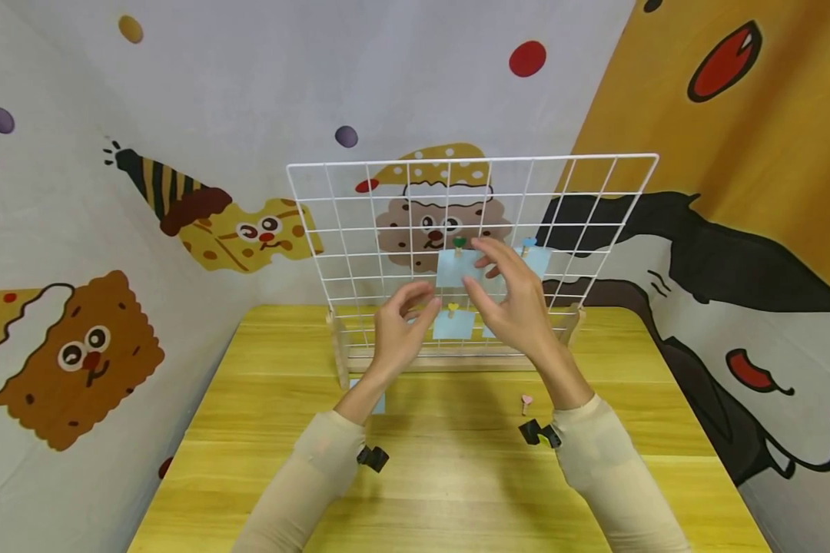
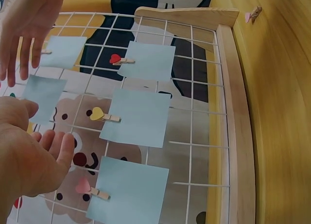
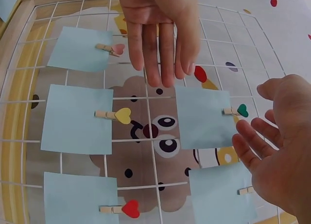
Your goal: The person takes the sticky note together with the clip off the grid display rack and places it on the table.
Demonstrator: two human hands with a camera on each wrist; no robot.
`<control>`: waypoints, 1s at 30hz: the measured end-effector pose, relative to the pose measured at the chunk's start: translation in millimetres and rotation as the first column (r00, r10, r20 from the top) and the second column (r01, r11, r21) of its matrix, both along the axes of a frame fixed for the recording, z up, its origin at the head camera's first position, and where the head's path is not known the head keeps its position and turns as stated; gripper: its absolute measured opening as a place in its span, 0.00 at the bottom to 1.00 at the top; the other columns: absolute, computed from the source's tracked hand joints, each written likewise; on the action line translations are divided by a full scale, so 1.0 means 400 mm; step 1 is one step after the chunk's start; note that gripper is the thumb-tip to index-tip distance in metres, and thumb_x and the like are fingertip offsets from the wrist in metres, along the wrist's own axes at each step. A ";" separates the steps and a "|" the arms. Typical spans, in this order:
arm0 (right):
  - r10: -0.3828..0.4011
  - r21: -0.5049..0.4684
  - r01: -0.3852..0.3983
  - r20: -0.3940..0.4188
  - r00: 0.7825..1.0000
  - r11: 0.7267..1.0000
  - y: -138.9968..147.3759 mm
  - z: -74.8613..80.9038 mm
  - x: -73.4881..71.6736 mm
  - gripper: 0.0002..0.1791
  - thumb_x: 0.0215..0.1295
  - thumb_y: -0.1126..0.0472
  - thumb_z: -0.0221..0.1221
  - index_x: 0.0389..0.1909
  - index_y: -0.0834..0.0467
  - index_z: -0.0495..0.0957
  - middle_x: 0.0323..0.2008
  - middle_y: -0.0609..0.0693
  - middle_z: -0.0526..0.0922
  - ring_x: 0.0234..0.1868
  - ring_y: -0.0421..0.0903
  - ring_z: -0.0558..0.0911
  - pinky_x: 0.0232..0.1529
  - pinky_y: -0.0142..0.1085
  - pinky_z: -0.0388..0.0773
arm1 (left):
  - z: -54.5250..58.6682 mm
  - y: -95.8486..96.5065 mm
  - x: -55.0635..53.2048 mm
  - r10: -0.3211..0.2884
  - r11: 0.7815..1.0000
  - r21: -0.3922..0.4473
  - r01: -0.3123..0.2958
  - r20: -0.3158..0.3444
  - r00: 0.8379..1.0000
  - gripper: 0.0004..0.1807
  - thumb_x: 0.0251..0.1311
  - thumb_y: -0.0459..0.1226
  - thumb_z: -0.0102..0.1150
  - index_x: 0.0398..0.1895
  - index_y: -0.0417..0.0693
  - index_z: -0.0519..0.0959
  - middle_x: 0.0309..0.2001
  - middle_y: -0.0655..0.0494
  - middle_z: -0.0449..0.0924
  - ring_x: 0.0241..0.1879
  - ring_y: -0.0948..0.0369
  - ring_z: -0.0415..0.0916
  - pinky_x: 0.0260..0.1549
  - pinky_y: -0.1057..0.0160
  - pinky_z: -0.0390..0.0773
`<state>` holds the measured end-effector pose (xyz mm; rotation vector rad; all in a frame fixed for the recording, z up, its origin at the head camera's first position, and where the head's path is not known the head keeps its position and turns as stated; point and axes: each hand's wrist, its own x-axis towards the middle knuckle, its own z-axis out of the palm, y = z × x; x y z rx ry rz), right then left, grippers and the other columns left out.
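Observation:
Pale blue paper notes hang on a white wire grid (image 1: pixel 581 224), each pinned by a small wooden clothespin with a coloured heart. My right hand (image 1: pixel 515 303) is raised beside the note with the green heart (image 3: pixel 204 117), thumb and fingers spread apart around nothing. To its left my left hand (image 1: pixel 403 326) hovers in front of the grid, fingers loosely bent and holding nothing. Between and below the hands shows the note with the yellow heart (image 3: pixel 77 119). Notes with a pink heart (image 2: pixel 129 192) and a red heart (image 2: pixel 148 61) flank it in the lower row.
A loose clothespin with a pink heart (image 1: pixel 526 402) lies on the wooden table (image 1: pixel 443 491), near my right wrist. Another blue note (image 1: pixel 379 402) lies on the table, partly covered by my left forearm. Wooden feet (image 1: pixel 339 349) support the grid before a cartoon-printed cloth.

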<state>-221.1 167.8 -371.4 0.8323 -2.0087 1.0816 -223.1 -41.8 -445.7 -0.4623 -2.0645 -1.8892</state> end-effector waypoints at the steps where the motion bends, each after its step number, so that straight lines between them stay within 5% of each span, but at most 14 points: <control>1: 0.000 0.000 0.000 -0.001 1.000 1.000 -0.002 0.002 -0.002 0.31 0.70 0.71 0.73 0.74 0.67 0.79 0.71 0.65 0.85 0.54 0.61 0.90 0.51 0.54 0.89 | 0.000 0.001 -0.002 0.002 1.000 0.005 -0.002 -0.002 1.000 0.22 0.77 0.35 0.71 0.69 0.35 0.82 0.66 0.40 0.88 0.67 0.44 0.88 0.65 0.55 0.91; 30: -0.070 0.042 0.071 -0.028 0.997 0.997 -0.056 0.017 -0.038 0.28 0.71 0.73 0.70 0.70 0.72 0.80 0.66 0.70 0.88 0.42 0.60 0.91 0.38 0.54 0.88 | 0.006 0.028 -0.029 0.044 0.998 0.044 -0.044 0.001 0.999 0.18 0.75 0.31 0.72 0.64 0.37 0.85 0.60 0.39 0.91 0.60 0.44 0.91 0.58 0.65 0.92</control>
